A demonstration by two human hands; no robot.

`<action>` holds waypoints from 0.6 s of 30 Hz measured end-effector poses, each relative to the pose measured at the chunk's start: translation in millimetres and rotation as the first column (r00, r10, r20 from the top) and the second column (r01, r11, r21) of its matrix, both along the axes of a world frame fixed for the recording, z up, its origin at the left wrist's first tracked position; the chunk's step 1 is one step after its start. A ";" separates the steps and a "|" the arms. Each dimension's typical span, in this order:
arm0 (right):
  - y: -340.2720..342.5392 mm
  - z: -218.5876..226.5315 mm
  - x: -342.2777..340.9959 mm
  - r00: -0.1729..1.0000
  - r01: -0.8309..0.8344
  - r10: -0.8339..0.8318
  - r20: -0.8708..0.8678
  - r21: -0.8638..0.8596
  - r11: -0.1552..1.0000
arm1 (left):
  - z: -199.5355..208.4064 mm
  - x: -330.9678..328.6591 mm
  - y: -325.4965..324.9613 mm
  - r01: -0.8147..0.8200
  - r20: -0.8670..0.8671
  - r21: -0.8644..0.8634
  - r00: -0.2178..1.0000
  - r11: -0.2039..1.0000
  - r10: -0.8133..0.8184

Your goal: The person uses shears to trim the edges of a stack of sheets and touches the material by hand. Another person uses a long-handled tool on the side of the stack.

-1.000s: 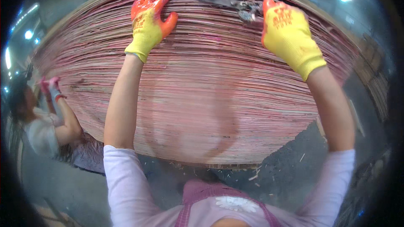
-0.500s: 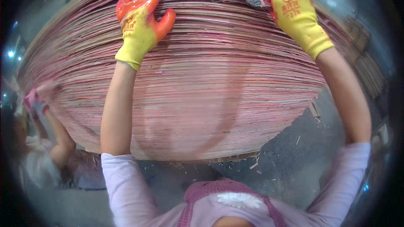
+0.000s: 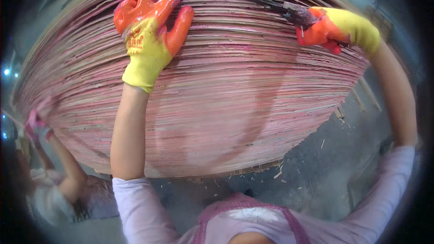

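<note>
The right hand (image 3: pixel 323 29), in a yellow and orange glove (image 3: pixel 357 23), grips a long dark tool (image 3: pixel 271 4) whose blade lies along the upper layers of a pink-edged stack (image 3: pixel 208 104); the left hand (image 3: pixel 151 36), gloved alike, rests near the blade's tip, thumb spread. A pink-gloved co-worker (image 3: pixel 52 201) is at left, pale scraps (image 3: pixel 278 174) on the floor (image 3: pixel 307 167)

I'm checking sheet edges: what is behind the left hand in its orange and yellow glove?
Behind the gloved left hand is the broad stack of thin, pink-stained sheets, whose edges show around it. The part directly behind the hand is covered, so I cannot see it.
</note>
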State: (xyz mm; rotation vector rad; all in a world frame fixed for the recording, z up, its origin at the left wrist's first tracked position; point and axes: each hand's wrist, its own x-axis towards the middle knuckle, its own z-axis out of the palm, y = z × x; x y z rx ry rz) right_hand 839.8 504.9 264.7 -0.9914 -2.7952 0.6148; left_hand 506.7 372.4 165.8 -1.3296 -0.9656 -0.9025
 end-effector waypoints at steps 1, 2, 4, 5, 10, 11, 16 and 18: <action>8.2 -2.9 0.7 1.000 0.003 -0.004 -0.002 -0.133 0.991 | 0.0 -0.2 0.0 0.011 0.022 -0.014 1.000 1.000 -0.010; 16.2 -6.4 1.9 1.000 0.012 -0.011 0.005 -0.258 0.966 | -0.1 -0.5 -0.4 0.019 0.006 0.005 1.000 1.000 -0.019; 32.7 -11.2 1.9 0.999 0.002 0.014 0.033 -0.445 0.895 | 0.6 -1.1 -1.7 0.019 0.016 -0.054 1.000 0.998 -0.018; 37.4 -11.4 2.6 0.999 -0.032 0.039 0.000 -0.562 0.827 | 1.4 -1.2 -1.6 -0.007 -0.017 -0.026 1.000 1.000 0.007; 3.5 -25.0 -1.6 0.999 0.022 -0.025 -0.036 -0.070 0.997 | 4.0 -2.9 -2.6 0.061 -0.067 0.018 0.996 0.998 -0.059; -14.0 -31.7 -2.1 0.990 0.129 -0.118 -0.074 0.175 0.976 | 2.1 -2.6 -4.1 0.040 -0.029 -0.012 0.999 0.999 -0.041; -63.7 -51.1 -18.8 0.983 0.169 -0.170 -0.074 0.731 0.661 | -2.5 -2.2 -4.8 0.021 0.056 -0.032 0.998 0.999 -0.019; -65.1 -47.8 -21.0 0.985 0.121 -0.165 -0.040 0.847 0.518 | -1.6 -3.2 -2.1 0.058 0.039 -0.020 0.998 0.998 -0.057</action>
